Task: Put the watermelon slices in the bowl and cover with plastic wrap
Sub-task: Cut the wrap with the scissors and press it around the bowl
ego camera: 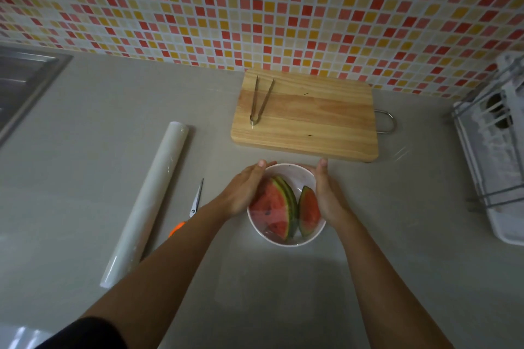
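Observation:
A white bowl stands on the grey counter just in front of the cutting board. Several watermelon slices lie in it, with faint glare of clear film over them. My left hand lies flat along the bowl's left rim, fingers straight. My right hand lies flat along the right rim in the same way. Both press against the bowl's sides. The roll of plastic wrap lies on the counter to the left.
Scissors with an orange handle lie between the roll and my left arm. Metal tongs rest on the wooden cutting board behind the bowl. A sink is at far left, a white dish rack at far right.

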A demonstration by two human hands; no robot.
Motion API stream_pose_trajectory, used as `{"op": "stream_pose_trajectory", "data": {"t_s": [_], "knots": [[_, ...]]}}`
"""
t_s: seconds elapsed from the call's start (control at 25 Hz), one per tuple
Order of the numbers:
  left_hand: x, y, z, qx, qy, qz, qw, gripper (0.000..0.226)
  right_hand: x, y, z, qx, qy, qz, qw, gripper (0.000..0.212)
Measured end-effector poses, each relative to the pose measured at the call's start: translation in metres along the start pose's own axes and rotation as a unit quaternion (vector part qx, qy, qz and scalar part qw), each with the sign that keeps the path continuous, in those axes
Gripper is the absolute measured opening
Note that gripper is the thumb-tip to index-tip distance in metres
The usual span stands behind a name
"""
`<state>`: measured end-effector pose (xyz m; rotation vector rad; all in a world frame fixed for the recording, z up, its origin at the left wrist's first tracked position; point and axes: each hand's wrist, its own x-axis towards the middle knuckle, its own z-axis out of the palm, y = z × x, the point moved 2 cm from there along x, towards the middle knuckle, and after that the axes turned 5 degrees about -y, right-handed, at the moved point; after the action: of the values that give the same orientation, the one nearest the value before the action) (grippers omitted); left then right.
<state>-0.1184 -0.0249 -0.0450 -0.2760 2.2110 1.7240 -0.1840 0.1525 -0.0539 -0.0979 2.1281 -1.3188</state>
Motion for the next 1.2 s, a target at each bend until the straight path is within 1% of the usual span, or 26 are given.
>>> {"op": "stream_pose_trajectory", "data": {"t_s": [0.12, 0.2, 0.28, 0.4, 0.52, 0.6, 0.72, 0.8, 0.84, 0.92, 0.96, 1.0, 1.04, 1.08, 1.12, 1.16, 1.2], "knots": [[0.001, 0.002, -0.003, 0.033, 0.038, 0.001, 0.999, 0.044, -0.003, -0.002, -0.001, -0.057, 0.044, 0.023, 0.997, 0.103], [0.003, 0.000, -0.002, 0.028, 0.047, -0.011, 0.998, 0.041, -0.005, -0.005, -0.001, -0.072, 0.071, 0.031, 0.994, 0.105], [0.005, -0.003, 0.000, 0.015, 0.039, -0.017, 0.999, 0.050, -0.007, -0.007, 0.000, -0.085, 0.094, 0.035, 0.991, 0.107], [0.010, -0.009, -0.001, 0.017, 0.033, -0.016, 0.999, 0.059, -0.006, -0.009, 0.001, -0.109, 0.129, 0.027, 0.985, 0.097], [0.009, -0.009, -0.001, 0.096, 0.049, -0.039, 0.993, 0.067, -0.006, -0.010, 0.003, -0.162, 0.152, 0.012, 0.975, 0.087], [0.006, -0.008, -0.001, 0.139, 0.070, -0.036, 0.987, 0.068, -0.008, -0.010, 0.003, -0.199, 0.167, 0.018, 0.965, 0.086], [-0.002, -0.003, 0.000, 0.157, 0.116, -0.026, 0.980, 0.064, -0.011, -0.013, 0.003, -0.221, 0.188, 0.054, 0.955, 0.089], [-0.006, -0.001, 0.001, 0.168, 0.150, -0.045, 0.973, 0.068, -0.011, -0.014, 0.004, -0.221, 0.208, 0.091, 0.948, 0.093], [-0.008, 0.000, 0.002, 0.192, 0.169, -0.065, 0.964, 0.071, -0.013, -0.014, 0.005, -0.221, 0.223, 0.112, 0.943, 0.096], [-0.014, 0.003, 0.001, 0.251, 0.236, -0.095, 0.934, 0.075, -0.017, -0.010, 0.002, -0.222, 0.266, 0.132, 0.929, 0.103], [-0.016, 0.004, 0.000, 0.245, 0.270, -0.081, 0.928, 0.076, -0.017, -0.006, -0.003, -0.201, 0.284, 0.118, 0.930, 0.105], [-0.018, 0.003, -0.002, 0.198, 0.287, -0.049, 0.936, 0.076, -0.016, -0.002, -0.007, -0.144, 0.282, 0.075, 0.946, 0.105], [-0.018, 0.002, -0.003, 0.116, 0.272, -0.016, 0.955, 0.075, -0.014, 0.000, -0.010, -0.050, 0.244, 0.012, 0.968, 0.103], [-0.018, 0.000, -0.003, 0.031, 0.226, 0.008, 0.974, 0.072, -0.014, -0.001, -0.009, 0.032, 0.173, -0.047, 0.983, 0.097], [-0.017, -0.001, -0.001, -0.034, 0.167, 0.021, 0.985, 0.069, -0.014, -0.005, -0.007, 0.065, 0.101, -0.078, 0.990, 0.089], [-0.016, -0.001, 0.003, -0.073, 0.113, 0.024, 0.991, 0.066, -0.013, -0.009, -0.004, 0.081, 0.044, -0.088, 0.992, 0.081], [-0.014, -0.002, 0.007, -0.097, 0.076, 0.024, 0.992, 0.061, -0.011, -0.010, 0.000, 0.103, 0.004, -0.090, 0.991, 0.076]]}}
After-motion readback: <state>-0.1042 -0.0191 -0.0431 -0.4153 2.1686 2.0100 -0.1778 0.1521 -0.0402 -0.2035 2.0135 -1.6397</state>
